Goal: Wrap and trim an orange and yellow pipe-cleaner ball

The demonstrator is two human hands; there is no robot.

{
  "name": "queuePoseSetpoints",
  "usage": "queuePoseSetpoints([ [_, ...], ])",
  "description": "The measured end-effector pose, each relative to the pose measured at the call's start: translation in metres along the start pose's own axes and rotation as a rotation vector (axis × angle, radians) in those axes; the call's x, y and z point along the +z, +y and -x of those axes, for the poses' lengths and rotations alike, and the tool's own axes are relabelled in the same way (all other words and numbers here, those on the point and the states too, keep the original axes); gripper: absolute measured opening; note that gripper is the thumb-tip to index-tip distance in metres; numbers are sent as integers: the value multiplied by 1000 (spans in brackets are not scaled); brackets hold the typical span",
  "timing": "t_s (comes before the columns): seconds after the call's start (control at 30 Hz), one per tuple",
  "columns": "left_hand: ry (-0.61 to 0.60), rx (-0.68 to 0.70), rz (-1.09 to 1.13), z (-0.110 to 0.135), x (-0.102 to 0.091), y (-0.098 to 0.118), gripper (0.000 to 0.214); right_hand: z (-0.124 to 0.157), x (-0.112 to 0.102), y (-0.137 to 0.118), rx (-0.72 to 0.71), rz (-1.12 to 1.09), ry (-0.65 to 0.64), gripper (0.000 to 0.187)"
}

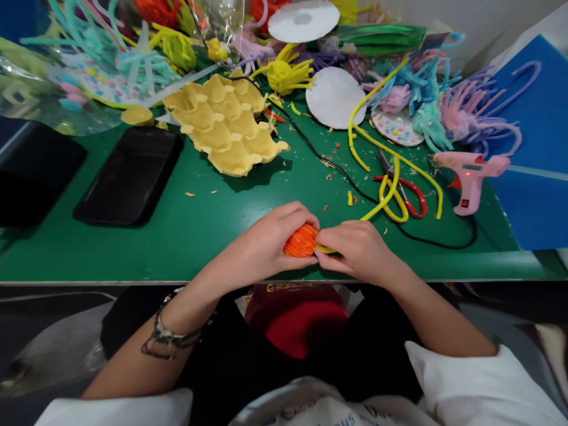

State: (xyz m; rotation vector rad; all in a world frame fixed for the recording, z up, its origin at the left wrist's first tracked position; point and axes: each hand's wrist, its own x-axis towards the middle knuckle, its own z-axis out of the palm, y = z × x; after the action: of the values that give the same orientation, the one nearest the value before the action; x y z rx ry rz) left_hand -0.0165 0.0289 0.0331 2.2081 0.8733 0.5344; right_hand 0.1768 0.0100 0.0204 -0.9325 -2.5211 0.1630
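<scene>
Close to the front edge of the green table, my left hand (pixel 270 239) is wrapped round a bundle of orange pipe cleaners (pixel 302 241). My right hand (pixel 359 245) meets it from the right, its thumb and fingers pinched on a yellow pipe cleaner (pixel 327 249) at the bundle's end. A longer yellow stem (pixel 377 207) runs up from behind my right hand and curls over red-handled scissors (pixel 412 198). Fingers hide part of the orange bundle and the spot where orange and yellow meet.
A pink glue gun (pixel 473 171) stands at right, its black cord (pixel 306 139) crossing the table (pixel 222 236). A yellow egg carton (pixel 231 127) and black phone (pixel 128 177) lie left. Pipe-cleaner flowers (pixel 288 71) and white discs (pixel 336 97) crowd the back. Small scraps are scattered about.
</scene>
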Motion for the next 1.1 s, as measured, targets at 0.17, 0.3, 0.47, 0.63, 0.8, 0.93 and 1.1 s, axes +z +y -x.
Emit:
queuePoseSetpoints([
  [0.17,-66,-38,60,0,-2,-3,29,-1,-5,-3,-178,192,52,27],
  [0.3,-121,-86,123,-2,-3,-2,28,-1,-7,-4,-240,302,50,26],
  [0.47,-158,-195,269,-4,-3,2,27,-2,-8,-3,-299,412,140,24],
  [0.63,-310,-319,469,-4,-3,6,24,-2,-7,2,-375,422,241,19],
  [0.8,-107,-177,231,-3,-1,6,27,1,-3,11,-246,308,219,12],
  [0.93,102,-54,-8,-2,4,4,30,3,-3,9,105,-38,104,13],
  [1.1,255,62,-259,-1,10,1,28,1,-3,4,333,-408,31,18],
])
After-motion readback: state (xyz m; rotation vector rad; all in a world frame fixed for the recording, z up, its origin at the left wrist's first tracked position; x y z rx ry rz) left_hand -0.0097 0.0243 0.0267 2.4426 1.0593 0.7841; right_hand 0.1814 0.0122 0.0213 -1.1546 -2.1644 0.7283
